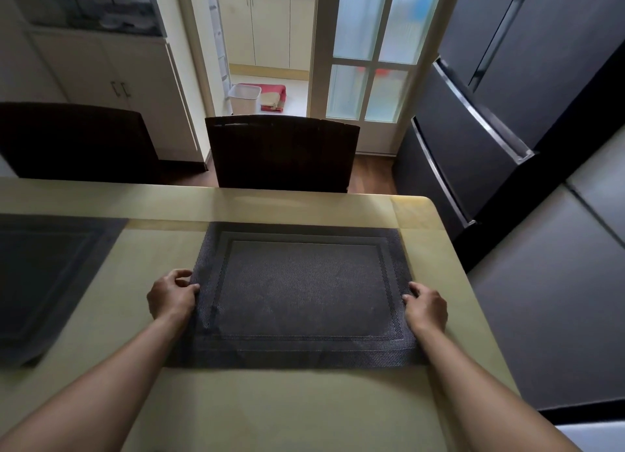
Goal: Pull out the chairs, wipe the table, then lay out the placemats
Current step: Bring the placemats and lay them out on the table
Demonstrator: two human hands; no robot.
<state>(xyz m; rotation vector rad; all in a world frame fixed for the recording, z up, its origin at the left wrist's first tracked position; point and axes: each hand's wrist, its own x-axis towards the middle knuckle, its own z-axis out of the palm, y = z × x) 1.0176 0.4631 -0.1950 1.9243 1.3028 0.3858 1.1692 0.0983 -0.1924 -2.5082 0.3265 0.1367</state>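
A dark grey woven placemat (301,289) lies on the pale yellow-green table (287,411) near its far right corner. My left hand (172,296) pinches the mat's left edge, and that edge is slightly lifted. My right hand (426,304) grips the mat's right edge. A second dark placemat (47,282) lies flat at the left of the table. Two dark wooden chairs stand at the far side, one (282,154) behind the held mat and one (74,142) at the left.
A large dark refrigerator (507,96) stands close to the table's right side. Beyond the chairs a doorway opens to a kitchen with a white bin (244,98) and a glass-paned door (375,49). A white cabinet (111,89) stands at the back left.
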